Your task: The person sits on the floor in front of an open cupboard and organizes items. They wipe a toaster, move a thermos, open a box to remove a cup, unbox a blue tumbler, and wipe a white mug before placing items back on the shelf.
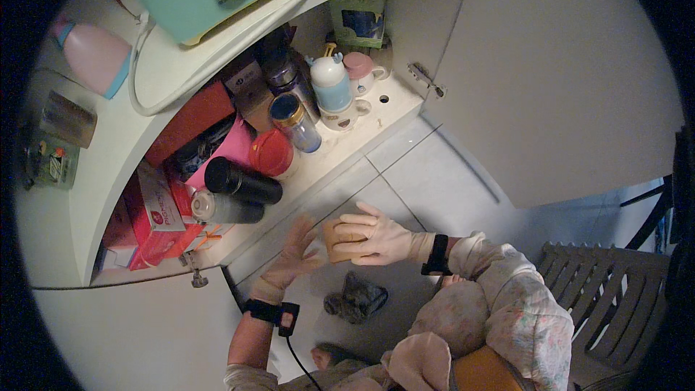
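Observation:
My right hand [371,239], in a pale thin glove, grips a small tan block-like thing [338,241] over the tiled floor; its exact kind is not clear. Just left of it is my left hand [291,255], also gloved and blurred by motion. Its fingers look spread, with nothing seen in them. Below both hands a crumpled dark grey cloth [356,298] lies on the floor. In the open cabinet ahead stand a black cylindrical bottle [242,181], a grey tumbler [228,208], a red-lidded jar [271,153] and a clear bottle [295,122].
The cabinet shelf [391,117] also bears a blue-and-white children's bottle [331,83], a pink-lidded mug [362,72] and red boxes [152,210]. An open door [557,87] stands at right, another [137,329] at lower left. A grey plastic chair [608,311] is beside me.

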Tool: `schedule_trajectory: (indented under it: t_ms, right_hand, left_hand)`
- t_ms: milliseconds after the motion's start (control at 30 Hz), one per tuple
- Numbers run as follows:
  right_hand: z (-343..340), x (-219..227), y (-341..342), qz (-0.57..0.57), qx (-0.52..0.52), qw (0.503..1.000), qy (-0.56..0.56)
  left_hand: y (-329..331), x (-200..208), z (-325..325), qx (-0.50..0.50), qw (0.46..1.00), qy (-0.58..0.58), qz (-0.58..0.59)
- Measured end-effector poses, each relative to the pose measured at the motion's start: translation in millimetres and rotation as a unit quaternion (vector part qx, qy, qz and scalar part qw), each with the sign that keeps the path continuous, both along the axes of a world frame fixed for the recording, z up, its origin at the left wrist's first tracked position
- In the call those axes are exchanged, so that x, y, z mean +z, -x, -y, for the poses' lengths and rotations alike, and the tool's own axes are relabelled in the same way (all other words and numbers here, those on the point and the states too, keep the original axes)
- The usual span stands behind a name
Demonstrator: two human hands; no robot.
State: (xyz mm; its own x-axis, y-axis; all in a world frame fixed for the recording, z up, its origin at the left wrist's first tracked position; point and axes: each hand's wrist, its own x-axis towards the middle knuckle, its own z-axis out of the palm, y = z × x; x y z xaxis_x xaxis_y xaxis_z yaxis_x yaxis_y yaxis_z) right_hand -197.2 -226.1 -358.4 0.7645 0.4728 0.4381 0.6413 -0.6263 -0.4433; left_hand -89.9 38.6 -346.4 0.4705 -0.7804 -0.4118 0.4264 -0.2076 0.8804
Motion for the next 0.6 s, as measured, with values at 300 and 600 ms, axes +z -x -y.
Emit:
schedule_trajectory:
  t_ms: [300, 600]
  right_hand:
    - [-1.2, -1.9, 5.8, 0.012, -0.013, 0.999, 0.03]
    - [31.7, 19.0, -13.8, 0.05, -0.077, 0.995, -0.03]
  left_hand:
    - [20.1, -2.4, 33.3, -0.056, 0.991, 0.024, 0.12]
    - [17.2, -20.0, 30.4, -0.051, 0.979, -0.004, 0.197]
